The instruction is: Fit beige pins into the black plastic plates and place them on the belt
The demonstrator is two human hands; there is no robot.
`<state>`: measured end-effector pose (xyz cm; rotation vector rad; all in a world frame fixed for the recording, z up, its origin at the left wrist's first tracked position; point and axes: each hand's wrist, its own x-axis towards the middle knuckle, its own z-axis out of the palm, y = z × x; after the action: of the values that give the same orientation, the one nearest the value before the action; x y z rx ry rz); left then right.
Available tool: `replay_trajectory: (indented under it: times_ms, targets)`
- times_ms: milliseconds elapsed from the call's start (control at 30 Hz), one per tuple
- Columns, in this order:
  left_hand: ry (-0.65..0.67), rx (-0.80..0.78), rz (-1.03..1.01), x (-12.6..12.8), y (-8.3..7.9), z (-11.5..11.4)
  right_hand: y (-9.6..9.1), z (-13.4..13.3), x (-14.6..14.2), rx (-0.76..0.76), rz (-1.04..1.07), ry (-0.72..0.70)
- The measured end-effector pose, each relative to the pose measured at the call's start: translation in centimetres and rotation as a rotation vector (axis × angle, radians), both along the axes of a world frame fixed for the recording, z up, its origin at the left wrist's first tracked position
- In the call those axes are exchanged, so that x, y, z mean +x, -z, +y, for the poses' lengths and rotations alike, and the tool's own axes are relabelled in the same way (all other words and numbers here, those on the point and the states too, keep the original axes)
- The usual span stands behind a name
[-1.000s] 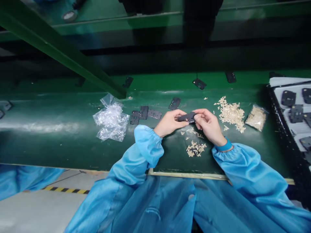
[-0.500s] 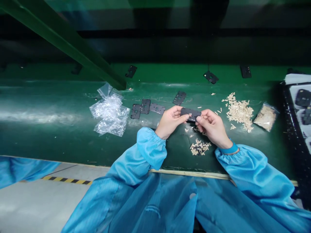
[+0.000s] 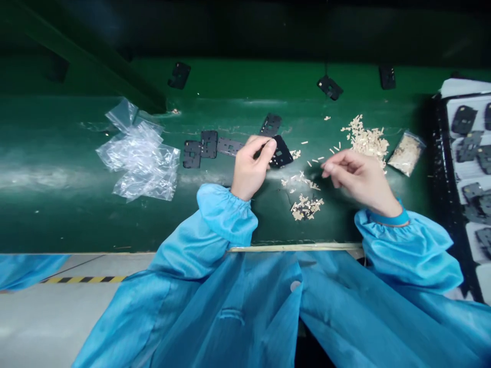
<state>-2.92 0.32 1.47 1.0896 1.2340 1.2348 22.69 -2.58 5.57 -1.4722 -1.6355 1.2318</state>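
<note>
My left hand (image 3: 250, 166) grips a small flat black plate (image 3: 282, 152) just above the green belt (image 3: 69, 214), near a row of similar black plates (image 3: 209, 145) lying to its left. My right hand (image 3: 358, 176) hovers apart from the plate, its fingertips pinched together; whether something tiny sits between them is too small to tell. A scatter of small beige pieces (image 3: 307, 207) lies between my hands, and a larger beige heap (image 3: 364, 138) lies just beyond my right hand.
Crumpled clear plastic bags (image 3: 140, 158) lie at the left. A small bag of beige pieces (image 3: 406, 152) rests by a dark tray (image 3: 441, 168) holding several black parts at the right. More black plates (image 3: 330, 87) lie on the far green strip. A green beam (image 3: 84, 61) crosses upper left.
My right hand let go of the black plate and drew right toward the beige heap. My left hand kept the plate and turned it. The view tilted downward.
</note>
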Motion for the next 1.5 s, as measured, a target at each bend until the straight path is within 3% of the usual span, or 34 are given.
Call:
replay_trajectory:
  times_ms: [133,233,367,600,700,800,900,1067,1167,1300,1500]
  targets:
    - [0.042,0.011,0.036,-0.1,0.0,-0.1,0.6,-2.6,0.8,0.030,-0.260,-0.314]
    - [0.128,-0.118,-0.123,0.0,-0.5,-0.2,1.0,-3.2,1.1,0.127,-0.377,-0.377]
    - [0.163,-0.271,-0.220,0.3,-1.2,-0.3,1.2,-2.6,1.0,0.159,-0.365,-0.542]
    - [0.092,-0.229,-0.238,0.2,-0.5,0.3,1.0,-1.4,1.0,0.078,-0.471,-0.624]
    - [0.142,-0.199,-0.249,0.4,-0.3,0.2,0.1,-1.3,1.4,0.049,-0.327,-0.548]
    - [0.232,-0.174,-0.255,0.9,-0.4,-0.5,-0.4,-1.4,1.0,-0.084,-0.035,-0.345]
    - [0.324,-0.091,-0.161,1.3,-0.5,-1.2,0.5,-0.9,-0.6,-0.281,0.354,-0.152]
    - [0.322,0.103,-0.010,1.1,0.0,-1.3,2.6,1.4,-4.5,-0.433,0.673,-0.068]
    - [0.286,0.121,0.017,0.7,0.4,-0.9,2.8,2.3,-5.7,-0.479,0.738,-0.050]
    - [0.268,0.029,0.043,0.6,0.6,-0.7,2.7,2.2,-5.9,-0.489,0.738,-0.032]
    - [0.151,-0.078,0.032,1.6,0.0,-1.2,3.3,1.0,-6.2,-0.271,0.479,0.038]
